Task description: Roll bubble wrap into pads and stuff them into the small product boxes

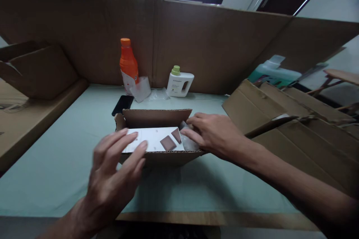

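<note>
An open cardboard box (157,117) stands on the cloth near the front of the table. Inside it lies a white carton (150,138) with brown square prints on its top. Clear plastic wrap (189,141) fills the gap at the box's right end. My left hand (116,164), slightly blurred, hovers at the left end with its fingers apart, fingertips over the white carton; whether they touch it I cannot tell. At the right end, my right hand (210,132) has its thumb and curled fingers closed about the plastic wrap. The lower part of the carton is hidden by the box's front wall.
Behind the box are a black phone (122,105), an orange bottle (129,61), crumpled clear plastic (159,94) and a white jug (181,84) with a green cap. Cardboard boxes (269,108) and a teal-filled jug (276,70) stand right. A cardboard wall (196,41) closes the back.
</note>
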### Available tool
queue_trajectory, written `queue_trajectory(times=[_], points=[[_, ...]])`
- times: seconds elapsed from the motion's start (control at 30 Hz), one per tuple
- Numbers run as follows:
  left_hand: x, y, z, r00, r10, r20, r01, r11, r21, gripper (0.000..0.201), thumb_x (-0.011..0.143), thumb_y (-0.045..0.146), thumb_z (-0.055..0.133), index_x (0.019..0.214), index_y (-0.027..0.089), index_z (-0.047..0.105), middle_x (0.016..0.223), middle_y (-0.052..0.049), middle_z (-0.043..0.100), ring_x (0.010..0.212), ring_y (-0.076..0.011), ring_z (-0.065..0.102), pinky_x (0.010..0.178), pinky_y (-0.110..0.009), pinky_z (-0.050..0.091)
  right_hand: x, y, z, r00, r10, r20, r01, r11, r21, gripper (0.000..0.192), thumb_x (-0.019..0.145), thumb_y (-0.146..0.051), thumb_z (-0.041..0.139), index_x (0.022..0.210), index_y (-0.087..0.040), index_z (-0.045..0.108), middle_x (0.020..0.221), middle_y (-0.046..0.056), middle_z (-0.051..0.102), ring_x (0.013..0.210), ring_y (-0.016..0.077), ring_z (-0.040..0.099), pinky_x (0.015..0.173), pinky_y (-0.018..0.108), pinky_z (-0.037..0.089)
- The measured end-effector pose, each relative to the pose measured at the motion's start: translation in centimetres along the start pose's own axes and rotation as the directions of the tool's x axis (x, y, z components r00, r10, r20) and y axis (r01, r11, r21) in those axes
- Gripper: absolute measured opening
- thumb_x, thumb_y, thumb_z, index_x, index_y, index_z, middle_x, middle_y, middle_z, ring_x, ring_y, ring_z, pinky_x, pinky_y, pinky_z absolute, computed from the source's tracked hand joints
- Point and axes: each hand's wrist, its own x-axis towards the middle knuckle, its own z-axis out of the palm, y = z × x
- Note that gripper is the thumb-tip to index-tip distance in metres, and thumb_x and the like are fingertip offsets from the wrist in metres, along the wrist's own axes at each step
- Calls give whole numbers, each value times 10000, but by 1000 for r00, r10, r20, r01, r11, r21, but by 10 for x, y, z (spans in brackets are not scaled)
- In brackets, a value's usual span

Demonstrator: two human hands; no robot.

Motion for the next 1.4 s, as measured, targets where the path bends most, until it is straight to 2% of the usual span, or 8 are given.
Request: queue_trajectory(times=[0.13, 0.3, 0.4, 0.53, 0.73, 1.03, 1.17, 1.4], points=[[-53, -15, -11, 931, -356, -78, 356, 934, -16, 713, 879, 130, 675, 1506, 356, 422, 1447, -87, 502, 1327, -311, 506, 1118, -522, 430, -66, 38, 22, 924, 181, -335, -51, 931, 362, 328, 976, -476, 505, 933, -236, 724, 898, 63, 750, 729, 214, 668, 679, 340, 489], [-124, -28, 8, 541, -786, 301, 841, 496, -216, 710, 871, 505, 672, 1508, 377, 386, 1471, -81, 523, 1224, -357, 613, 1008, -555, 541, -100, 28, 99, 915, 374, -150, -161, 681, 715, 474, 837, -492, 682, 1236, -239, 651, 1035, 84, 744, 785, 248, 692, 663, 370, 568], [-122, -24, 29, 429, -774, 466, 895, 292, -338, 743, 844, 526, 698, 1493, 344, 386, 1445, -91, 554, 1230, -337, 627, 967, -467, 585, -71, -6, 131, 962, 260, -87, -75, 556, 828, 659, 806, -471, 692, 1391, -211, 535, 1260, 131, 678, 1003, 292, 682, 844, 440, 575], [-67, -9, 59, 490, -723, 488, 847, 262, -463, 643, 868, 480, 664, 1428, 251, 447, 1358, -117, 613, 1174, -295, 663, 944, -419, 595, -47, -15, 133, 945, 305, -117, -59, 513, 856, 379, 855, -403, 590, 1158, -180, 642, 1210, 139, 699, 1066, 305, 664, 901, 463, 548], [-18, 23, 85, 657, -535, 531, 743, 341, -576, 617, 848, 374, 646, 1414, 211, 460, 1383, -139, 600, 1207, -290, 637, 1033, -492, 537, -101, 25, 126, 828, 555, -79, -309, 570, 761, 364, 864, -541, 554, 901, -192, 653, 855, 109, 748, 740, 311, 687, 693, 450, 561], [-59, -12, 56, 495, -740, 455, 837, 267, -477, 646, 836, 448, 688, 1403, 234, 463, 1274, -104, 653, 1165, -268, 658, 1014, -429, 549, -69, -32, 142, 917, 326, -228, -42, 650, 759, 572, 928, -386, 521, 1479, -259, 434, 1325, 133, 638, 1167, 337, 632, 937, 512, 543], [-63, -23, 60, 508, -718, 476, 841, 295, -454, 648, 834, 464, 676, 1403, 245, 457, 1329, -110, 616, 1219, -273, 619, 1006, -417, 541, -75, -20, 157, 934, 271, -234, 0, 653, 758, 556, 917, -380, 561, 1449, -272, 443, 1340, 130, 623, 1192, 344, 614, 958, 543, 530], [-85, -9, 62, 399, -772, 494, 913, 285, -293, 708, 829, 536, 668, 1437, 288, 404, 1394, -122, 518, 1019, -245, 661, 868, -418, 585, -86, -17, 173, 949, 238, -206, 19, 610, 792, 649, 892, -372, 625, 1487, -297, 377, 1419, 123, 575, 1268, 337, 575, 1013, 539, 512]])
